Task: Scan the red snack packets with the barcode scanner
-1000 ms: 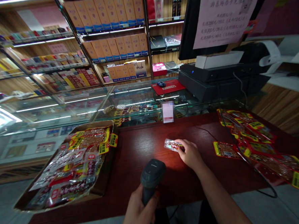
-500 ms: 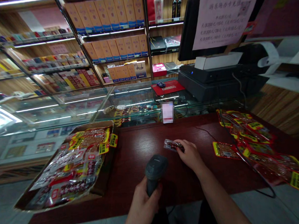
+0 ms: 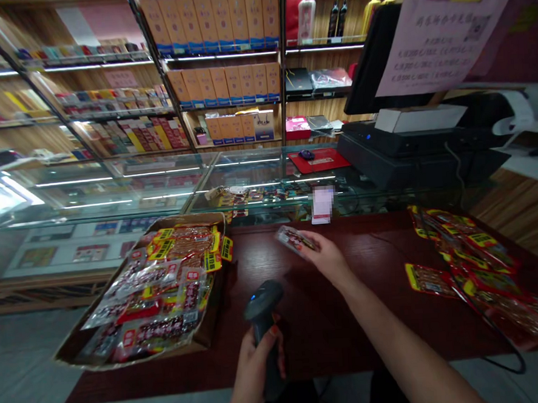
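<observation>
My left hand (image 3: 260,360) is wrapped round the handle of a dark barcode scanner (image 3: 263,302), whose head shows a small blue light. In my right hand (image 3: 324,256) is a small clear-wrapped snack packet (image 3: 294,239), pinched at its right end and held just above the dark red-brown table. To the left stands an open cardboard box (image 3: 213,326) filled with similar clear packets and red-and-yellow snack packs. More red-and-yellow snack packs (image 3: 472,238) lie in a loose pile on the right, one of them (image 3: 431,278) nearest my right forearm.
A black cable (image 3: 490,322) loops over the right pile. Beyond the table (image 3: 253,245) runs a glass display counter (image 3: 158,172), with a red mat (image 3: 339,159) and mouse on it. A monitor (image 3: 372,61) and black till base (image 3: 385,158) stand at the right. Stocked shelves line the back.
My right hand has lifted the packet and carried it left. The scanner has swung a little left in my left hand, its blue light now showing. The view has turned slightly left.
</observation>
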`<action>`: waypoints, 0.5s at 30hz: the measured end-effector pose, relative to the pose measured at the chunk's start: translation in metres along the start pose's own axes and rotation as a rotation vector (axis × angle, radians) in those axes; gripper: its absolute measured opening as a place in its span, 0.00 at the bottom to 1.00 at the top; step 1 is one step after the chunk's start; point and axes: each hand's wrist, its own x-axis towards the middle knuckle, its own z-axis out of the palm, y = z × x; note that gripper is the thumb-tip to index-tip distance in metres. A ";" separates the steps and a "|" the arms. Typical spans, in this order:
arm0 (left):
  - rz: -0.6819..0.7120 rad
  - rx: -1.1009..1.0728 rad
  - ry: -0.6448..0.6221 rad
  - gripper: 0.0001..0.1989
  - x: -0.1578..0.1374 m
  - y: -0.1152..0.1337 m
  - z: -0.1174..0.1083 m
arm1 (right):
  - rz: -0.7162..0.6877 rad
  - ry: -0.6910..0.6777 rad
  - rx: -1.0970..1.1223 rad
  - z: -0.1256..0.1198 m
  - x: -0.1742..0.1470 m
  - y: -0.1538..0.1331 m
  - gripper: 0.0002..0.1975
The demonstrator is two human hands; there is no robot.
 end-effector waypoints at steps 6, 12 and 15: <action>-0.017 -0.030 0.000 0.30 -0.005 0.009 0.000 | -0.181 -0.407 0.044 0.151 0.051 -0.082 0.23; 0.012 0.013 0.020 0.29 -0.003 0.006 -0.002 | -0.375 -0.356 -0.191 0.140 0.040 -0.090 0.23; 0.006 0.020 0.027 0.28 -0.003 0.005 -0.001 | -0.353 -0.153 -0.499 0.051 0.008 -0.054 0.18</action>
